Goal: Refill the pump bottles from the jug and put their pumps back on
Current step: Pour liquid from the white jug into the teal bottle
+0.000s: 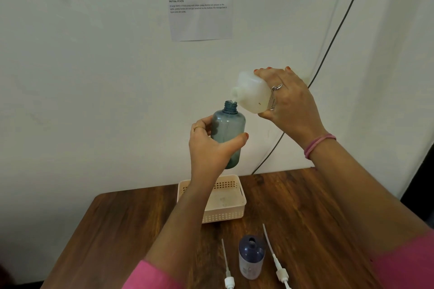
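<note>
Apparently touching: jug (252,92) spout, blue bottle (229,134) rim, well above basket (231,204).

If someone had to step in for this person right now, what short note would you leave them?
Left hand: grips the translucent blue-grey plastic pump bottle, held upright in the air, pump off.
Right hand: grips the white plastic jug, tipped with its spout at the bottle's open neck.
On the wooden table: a cream plastic basket, a second dark blue bottle standing without its pump, and two white pumps, one to its left, one to its right.
Done: pouring has started; no bottle finished.
Left: finish filling, fill the second bottle, refit both pumps.
</note>
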The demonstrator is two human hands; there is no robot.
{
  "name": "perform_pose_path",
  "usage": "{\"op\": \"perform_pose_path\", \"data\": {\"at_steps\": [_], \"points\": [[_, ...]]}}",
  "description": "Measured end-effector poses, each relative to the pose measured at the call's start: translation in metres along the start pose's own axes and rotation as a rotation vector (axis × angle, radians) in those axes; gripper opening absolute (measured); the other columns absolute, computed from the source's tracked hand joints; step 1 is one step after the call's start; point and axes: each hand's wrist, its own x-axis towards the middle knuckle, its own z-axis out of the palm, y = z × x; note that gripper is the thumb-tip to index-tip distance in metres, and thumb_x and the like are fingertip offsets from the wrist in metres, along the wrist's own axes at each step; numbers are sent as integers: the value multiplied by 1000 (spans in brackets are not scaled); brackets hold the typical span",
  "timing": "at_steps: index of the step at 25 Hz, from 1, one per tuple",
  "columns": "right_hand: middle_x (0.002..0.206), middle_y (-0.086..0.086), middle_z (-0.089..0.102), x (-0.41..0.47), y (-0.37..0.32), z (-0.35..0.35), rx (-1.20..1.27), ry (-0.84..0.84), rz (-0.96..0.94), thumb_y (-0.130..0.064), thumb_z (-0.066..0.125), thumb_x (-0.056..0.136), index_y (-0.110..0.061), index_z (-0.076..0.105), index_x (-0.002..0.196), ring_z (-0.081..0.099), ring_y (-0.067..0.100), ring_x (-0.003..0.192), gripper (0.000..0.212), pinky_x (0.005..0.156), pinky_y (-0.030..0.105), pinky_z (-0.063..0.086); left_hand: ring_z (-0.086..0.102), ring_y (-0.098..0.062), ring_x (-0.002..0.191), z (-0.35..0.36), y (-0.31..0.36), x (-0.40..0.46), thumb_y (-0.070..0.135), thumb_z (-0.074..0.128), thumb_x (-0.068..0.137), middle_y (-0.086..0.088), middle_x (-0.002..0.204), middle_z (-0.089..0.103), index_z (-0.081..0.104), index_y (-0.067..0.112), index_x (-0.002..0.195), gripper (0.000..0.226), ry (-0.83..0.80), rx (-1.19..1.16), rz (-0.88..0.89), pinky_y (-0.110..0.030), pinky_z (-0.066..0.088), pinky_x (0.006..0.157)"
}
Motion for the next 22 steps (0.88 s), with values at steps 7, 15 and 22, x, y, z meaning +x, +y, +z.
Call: {"op": "perform_pose_path", "data": {"at_steps": [7, 15, 22], "points": [[123, 12, 60, 0, 1, 1, -2, 0, -4, -12, 88, 55, -5, 52, 128, 56, 31, 115, 83, 107, 49, 34, 50, -6, 101, 0, -1, 2, 29, 88, 59, 9, 116, 50, 46, 27, 119, 74, 5, 6, -9, -14, 47, 74], [123, 13, 60, 1, 2, 3, -13, -1, -13, -11, 88, 55, -5, 52, 128, 56, 32, 115, 82, 107, 48, 33, 52, -2, 98, 0, -2, 5, 28, 88, 59, 8, 116, 52, 48, 24, 120, 74, 7, -3, -8, -14, 47, 73], [124, 13, 60, 1, 4, 5, -20, 0, -27, -9, 88, 55, -4, 51, 129, 56, 32, 116, 83, 108, 49, 34, 51, -7, 103, 1, -6, 7, 30, 88, 59, 8, 117, 51, 48, 23, 122, 76, 15, 13, 2, -16, 49, 76]]}}
